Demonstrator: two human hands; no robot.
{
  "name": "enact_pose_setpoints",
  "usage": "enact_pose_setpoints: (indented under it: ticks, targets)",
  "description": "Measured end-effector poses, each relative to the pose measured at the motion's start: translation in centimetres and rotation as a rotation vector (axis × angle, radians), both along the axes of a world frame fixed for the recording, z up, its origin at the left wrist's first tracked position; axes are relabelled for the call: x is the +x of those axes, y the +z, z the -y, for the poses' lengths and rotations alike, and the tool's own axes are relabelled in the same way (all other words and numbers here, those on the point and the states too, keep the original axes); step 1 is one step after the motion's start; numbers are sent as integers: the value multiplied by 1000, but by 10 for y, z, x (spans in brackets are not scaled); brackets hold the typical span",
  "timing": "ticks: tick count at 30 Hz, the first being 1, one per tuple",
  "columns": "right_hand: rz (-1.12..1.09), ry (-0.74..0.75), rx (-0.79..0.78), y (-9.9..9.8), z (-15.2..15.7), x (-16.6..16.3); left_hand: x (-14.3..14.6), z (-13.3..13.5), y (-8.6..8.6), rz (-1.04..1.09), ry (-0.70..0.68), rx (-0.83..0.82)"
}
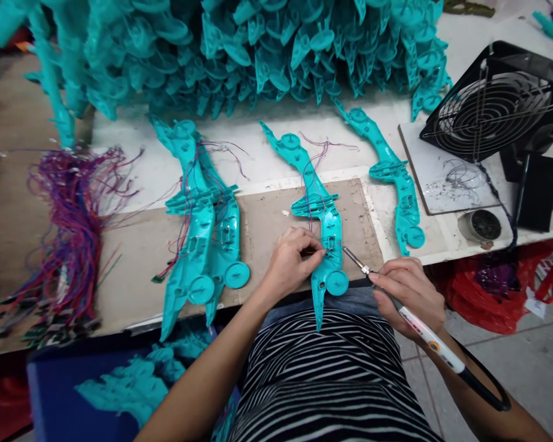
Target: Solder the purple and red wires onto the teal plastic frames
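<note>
Soldering seems in hand: the right hand [410, 291] clasps the iron [423, 331], the left hand [297, 255] apparently pinches wires [325, 146] over a turquoise shell [334, 224]. Steadiness seems needed next.

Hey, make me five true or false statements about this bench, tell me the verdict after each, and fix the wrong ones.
1. The right hand holds a soldering iron. True.
2. A black fan stands on the right side of the bench. True.
3. The left hand is resting on the fan. False: the left hand has its fingers at the middle teal part.
4. The large bundle of wires lies right of the fan. False: the bundle of wires lies toward the left end of the bench.
5. A red plastic bag is below the bench's right side. True.
</note>
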State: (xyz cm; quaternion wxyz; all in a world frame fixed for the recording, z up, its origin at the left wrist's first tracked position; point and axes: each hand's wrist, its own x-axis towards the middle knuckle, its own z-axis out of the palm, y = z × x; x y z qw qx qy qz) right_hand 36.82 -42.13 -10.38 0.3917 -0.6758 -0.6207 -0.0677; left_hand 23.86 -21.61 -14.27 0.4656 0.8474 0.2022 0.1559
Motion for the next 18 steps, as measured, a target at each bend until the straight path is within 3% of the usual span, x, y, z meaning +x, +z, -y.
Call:
enact_pose_setpoints:
  ticks: [7, 18]
  targets:
    - [-35, -90, 32, -1, 3, 7, 1, 0, 1, 12, -3, -13]
    - [-25, -106, 52, -2, 4, 10, 1, 2, 2, -21, 13, 9]
